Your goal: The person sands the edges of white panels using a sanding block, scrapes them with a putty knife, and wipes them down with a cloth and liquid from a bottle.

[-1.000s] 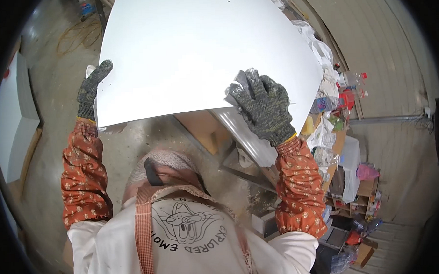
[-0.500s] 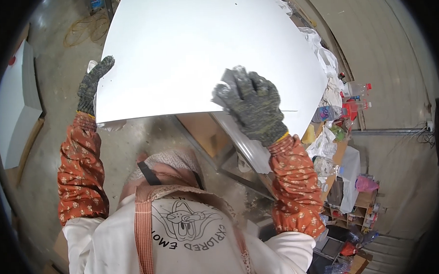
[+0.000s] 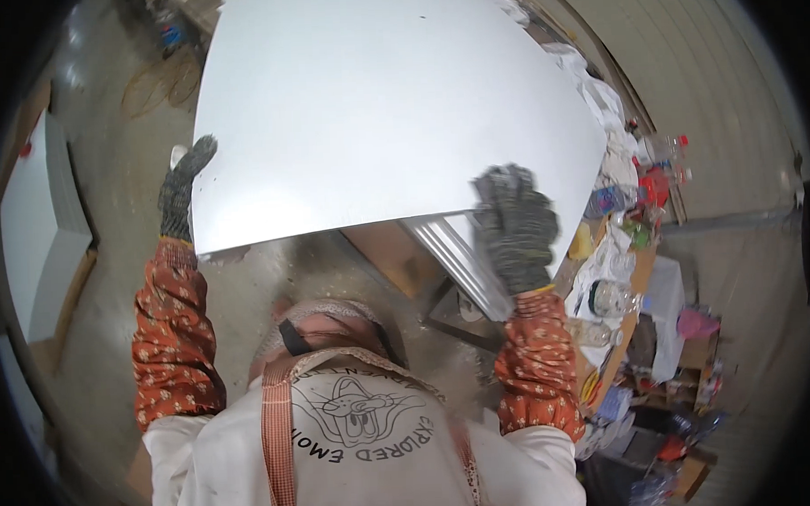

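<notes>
A large white panel (image 3: 382, 111) with a smooth face lies in front of me. At its left edge, my left hand (image 3: 185, 185), in a dark grey-green knit glove, is closed round the edge with the thumb on top; the other fingers are mostly hidden. A small white bit (image 3: 178, 156) shows beside that glove. Near the panel's front right corner, my gloved right hand (image 3: 517, 227) lies on the face with its fingers stretched away from me, slightly blurred. Whether anything is under its palm is hidden.
Plastic bottles (image 3: 613, 297), white plastic sheeting (image 3: 586, 77) and other clutter line the right side. Metal profiles (image 3: 463, 264) and a brown board (image 3: 387, 254) lie below the front edge. Another white panel (image 3: 43, 221) stands at left, and a yellowish coil (image 3: 160, 86) is on the floor.
My right hand has slid rightward across the panel toward its right edge and turned straighter. The left hand stays on the left edge. The whole view has shifted slightly.
</notes>
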A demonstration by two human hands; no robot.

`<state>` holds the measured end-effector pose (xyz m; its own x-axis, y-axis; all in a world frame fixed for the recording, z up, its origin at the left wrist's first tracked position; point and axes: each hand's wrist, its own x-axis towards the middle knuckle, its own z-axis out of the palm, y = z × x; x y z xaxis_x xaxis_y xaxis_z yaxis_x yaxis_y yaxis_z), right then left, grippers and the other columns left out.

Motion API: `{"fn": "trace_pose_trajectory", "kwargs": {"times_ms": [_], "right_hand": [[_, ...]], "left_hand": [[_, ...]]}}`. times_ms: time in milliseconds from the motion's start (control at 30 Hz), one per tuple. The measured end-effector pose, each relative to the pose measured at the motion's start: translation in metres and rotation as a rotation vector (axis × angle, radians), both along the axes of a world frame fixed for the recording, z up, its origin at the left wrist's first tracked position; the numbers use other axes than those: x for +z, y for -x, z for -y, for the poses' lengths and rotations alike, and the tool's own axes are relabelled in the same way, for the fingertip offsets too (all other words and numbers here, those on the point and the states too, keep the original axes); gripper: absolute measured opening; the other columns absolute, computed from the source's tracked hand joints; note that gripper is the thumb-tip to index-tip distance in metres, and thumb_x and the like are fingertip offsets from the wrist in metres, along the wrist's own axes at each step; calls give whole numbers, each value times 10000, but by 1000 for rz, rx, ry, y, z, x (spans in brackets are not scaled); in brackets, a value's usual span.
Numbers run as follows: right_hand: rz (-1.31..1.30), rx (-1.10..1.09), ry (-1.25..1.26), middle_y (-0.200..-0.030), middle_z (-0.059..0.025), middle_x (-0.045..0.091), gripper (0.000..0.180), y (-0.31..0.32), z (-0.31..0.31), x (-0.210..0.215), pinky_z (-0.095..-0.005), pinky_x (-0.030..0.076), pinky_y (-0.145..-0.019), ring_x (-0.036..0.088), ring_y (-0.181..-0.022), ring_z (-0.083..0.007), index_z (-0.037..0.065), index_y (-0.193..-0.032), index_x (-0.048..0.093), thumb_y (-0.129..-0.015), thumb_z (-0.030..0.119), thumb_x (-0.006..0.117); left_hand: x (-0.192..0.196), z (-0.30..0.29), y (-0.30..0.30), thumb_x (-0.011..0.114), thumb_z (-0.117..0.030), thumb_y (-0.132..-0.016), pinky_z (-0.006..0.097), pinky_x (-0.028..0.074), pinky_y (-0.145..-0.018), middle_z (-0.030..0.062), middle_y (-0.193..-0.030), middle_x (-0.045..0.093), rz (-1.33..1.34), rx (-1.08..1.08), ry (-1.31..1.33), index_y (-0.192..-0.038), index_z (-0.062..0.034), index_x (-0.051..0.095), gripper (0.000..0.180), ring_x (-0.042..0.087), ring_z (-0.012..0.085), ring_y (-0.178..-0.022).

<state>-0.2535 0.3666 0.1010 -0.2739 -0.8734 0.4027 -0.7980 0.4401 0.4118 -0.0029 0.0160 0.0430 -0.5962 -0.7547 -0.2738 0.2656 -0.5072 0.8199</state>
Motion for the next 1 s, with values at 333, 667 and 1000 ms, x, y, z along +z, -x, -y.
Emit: {"fn": "trace_pose_trajectory", "kwargs": {"times_ms": [333,667,1000], "right_hand": [[347,168,-101,-1270,-122,484,399,-82,64,15,-436,396,-984,445,-1199,-246,154,-1219,523,-850,306,550],[248,-261,307,-1289,-117,476,350,-57,9,-16,-425,473,-879,428,-1222,-310,139,-1199,512,-875,271,505],[538,-477,244,-1161,-112,530,323,-9,-17,-2,-414,502,-790,523,-1048,-261,125,-1174,524,-899,287,478]], "left_hand": [[-11,1,-4,578,-128,-890,339,528,-725,71,-942,614,-130,-2,-145,-939,-73,578,73,604,167,-830],[13,-16,10,535,-133,-915,342,516,-789,76,-1038,608,-136,-152,-79,-1038,-17,580,175,598,184,-906],[-18,9,4,513,-157,-928,357,499,-865,90,-1087,604,-112,-162,49,-1109,-22,570,234,584,196,-985]]}}
